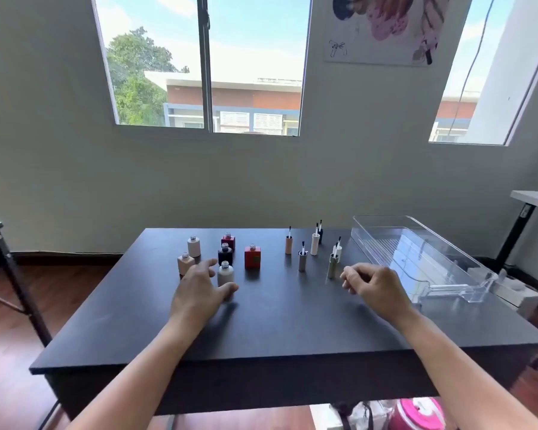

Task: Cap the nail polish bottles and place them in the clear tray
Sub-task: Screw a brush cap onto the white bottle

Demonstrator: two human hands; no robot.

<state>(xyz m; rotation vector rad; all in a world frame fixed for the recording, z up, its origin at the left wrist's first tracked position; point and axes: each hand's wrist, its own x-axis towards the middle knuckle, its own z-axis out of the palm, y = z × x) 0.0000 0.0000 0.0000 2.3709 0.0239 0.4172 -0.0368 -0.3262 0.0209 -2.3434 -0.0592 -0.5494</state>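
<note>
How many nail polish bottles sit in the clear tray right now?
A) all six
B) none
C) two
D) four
B: the clear tray holds nothing, and all six uncapped bottles stand on the table to its left.

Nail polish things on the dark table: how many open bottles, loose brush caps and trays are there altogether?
Open bottles: 6
Brush caps: 6
Clear tray: 1
Total: 13
</note>
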